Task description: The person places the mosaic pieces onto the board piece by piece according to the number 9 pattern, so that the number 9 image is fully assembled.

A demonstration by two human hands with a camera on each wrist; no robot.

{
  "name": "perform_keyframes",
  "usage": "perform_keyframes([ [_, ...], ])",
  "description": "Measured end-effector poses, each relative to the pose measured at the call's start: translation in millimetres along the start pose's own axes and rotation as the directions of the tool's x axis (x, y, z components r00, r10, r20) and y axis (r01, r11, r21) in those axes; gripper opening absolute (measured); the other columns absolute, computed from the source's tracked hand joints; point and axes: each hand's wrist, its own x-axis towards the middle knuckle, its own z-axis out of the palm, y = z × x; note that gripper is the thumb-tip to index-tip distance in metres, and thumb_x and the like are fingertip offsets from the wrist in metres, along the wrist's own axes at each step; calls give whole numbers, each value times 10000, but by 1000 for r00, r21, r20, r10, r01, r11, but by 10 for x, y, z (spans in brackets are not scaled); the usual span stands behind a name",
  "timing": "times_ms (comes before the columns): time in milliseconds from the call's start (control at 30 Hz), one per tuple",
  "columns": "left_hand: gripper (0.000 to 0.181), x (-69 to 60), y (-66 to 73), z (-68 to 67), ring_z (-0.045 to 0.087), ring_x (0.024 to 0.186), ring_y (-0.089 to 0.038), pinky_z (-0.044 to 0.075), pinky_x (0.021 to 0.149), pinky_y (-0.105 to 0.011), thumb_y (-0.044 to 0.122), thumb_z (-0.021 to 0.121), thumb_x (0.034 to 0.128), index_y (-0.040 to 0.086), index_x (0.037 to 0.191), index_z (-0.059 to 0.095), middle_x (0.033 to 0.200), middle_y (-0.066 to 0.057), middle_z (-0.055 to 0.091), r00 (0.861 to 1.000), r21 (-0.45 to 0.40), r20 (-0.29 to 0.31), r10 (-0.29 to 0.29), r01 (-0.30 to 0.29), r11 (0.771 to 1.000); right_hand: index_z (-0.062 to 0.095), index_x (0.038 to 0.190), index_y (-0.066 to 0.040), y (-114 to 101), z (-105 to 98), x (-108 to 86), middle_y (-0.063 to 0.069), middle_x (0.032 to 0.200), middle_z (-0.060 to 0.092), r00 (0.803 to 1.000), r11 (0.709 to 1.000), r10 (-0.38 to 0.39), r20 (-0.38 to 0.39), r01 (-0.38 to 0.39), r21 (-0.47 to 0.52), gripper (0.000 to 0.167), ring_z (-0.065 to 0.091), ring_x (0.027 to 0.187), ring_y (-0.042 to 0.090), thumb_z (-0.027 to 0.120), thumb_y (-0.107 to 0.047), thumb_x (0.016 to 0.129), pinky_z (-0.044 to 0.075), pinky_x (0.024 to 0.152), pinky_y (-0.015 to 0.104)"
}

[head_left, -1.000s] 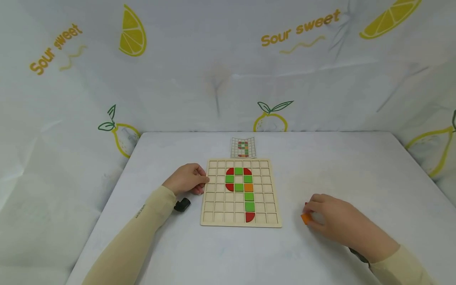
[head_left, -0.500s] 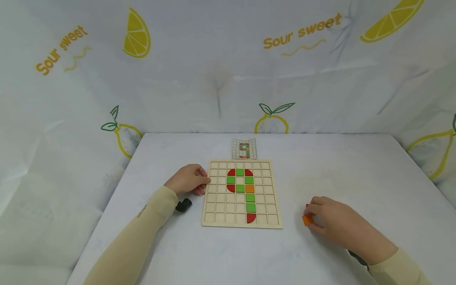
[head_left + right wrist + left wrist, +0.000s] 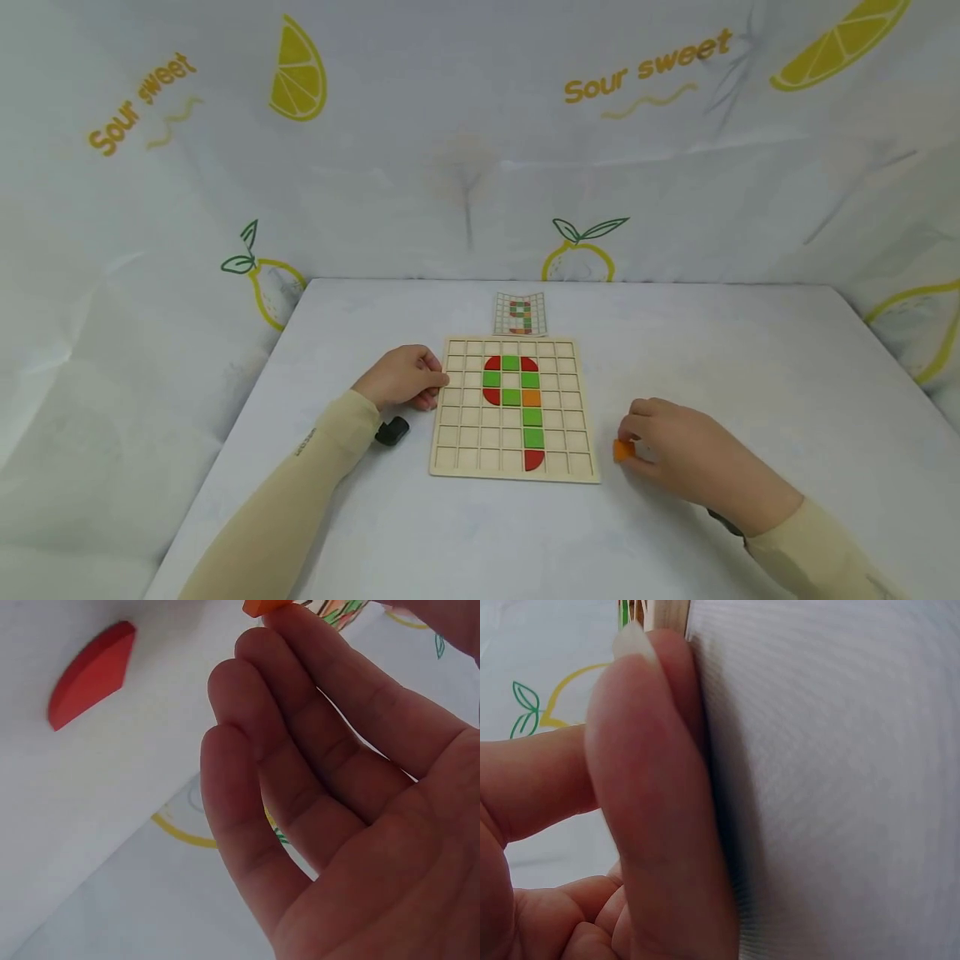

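Observation:
A wooden grid board lies on the table, with green, red and orange tiles set in it in the shape of a 9. My left hand grips the board's left edge, the thumb on the rim; the board's edge shows beyond the fingertips in the left wrist view. Right of the board, my right hand pinches an orange square tile low over the table. The right wrist view shows a red quarter-circle tile on the table near that hand, which hides it in the head view.
Behind the board stands a small pattern card with the same 9 figure. A black object shows at the left wrist. A white lemon-print cloth hangs at the back of the white table.
My right hand has moved left toward the board with the orange tile. The left hand stays at the board's edge. The view has shifted slightly.

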Motion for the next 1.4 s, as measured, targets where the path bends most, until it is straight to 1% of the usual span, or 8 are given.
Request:
perform_keyframes([
  [300,206,9,-17,1,710,681,-139,615,654,-250,227,765,1019,80,1105,650,828,-58,723,1000,9,-2,7,-7,1000,772,899,-218,-276,-81,349,-122,864,616,995,1000,-11,97,13,-18,138,482,766,44,902,-198,861,529,687,238],
  [433,209,16,-23,1,707,671,-140,614,654,-251,229,773,1013,80,1098,653,816,-61,725,1000,3,2,5,-5,1000,770,894,-202,-390,-90,471,-114,855,609,994,999,-35,105,36,-4,125,480,764,55,889,-189,863,520,684,240],
  [600,209,16,-21,2,706,660,-136,609,649,-248,230,774,1013,82,1093,651,805,-55,722,1000,7,2,8,-8,1000,771,886,-183,-523,-69,593,-106,812,567,992,998,-60,110,60,8,102,460,734,72,871,-180,870,475,657,234],
  [767,201,11,-19,-1,711,666,-136,611,652,-247,225,761,1022,78,1100,647,813,-56,722,1000,13,6,24,-24,1000,743,831,-169,-640,-18,674,-103,779,528,991,996,-85,103,82,27,96,451,715,80,829,-129,846,436,640,237],
  [900,201,3,-15,-1,719,675,-139,613,655,-247,229,760,1025,79,1097,648,829,-57,725,1000,22,6,28,-28,999,681,761,-174,-721,26,708,-98,756,487,989,992,-127,78,125,22,170,427,695,84,817,-90,818,406,631,234],
  [1000,203,-2,-12,-1,721,679,-139,615,655,-248,233,762,1024,80,1094,648,838,-57,726,1000,28,5,28,-29,999,639,733,-188,-779,58,733,-99,741,467,987,989,-150,65,149,14,234,418,678,84,839,-107,825,404,633,228],
  [1233,212,3,-24,-8,719,674,-137,617,657,-250,228,768,1017,74,1096,644,833,-58,727,999,23,9,35,-36,999,654,763,-191,-918,116,822,-105,738,466,981,985,-170,92,169,15,217,426,663,84,852,-147,839,400,624,231],
  [1400,212,9,-26,-12,714,674,-132,609,654,-245,227,768,1017,77,1101,645,818,-53,724,999,22,15,36,-36,999,690,790,-172,-975,143,865,-95,739,486,980,987,-160,117,160,6,184,443,662,96,865,-168,849,420,629,237],
])
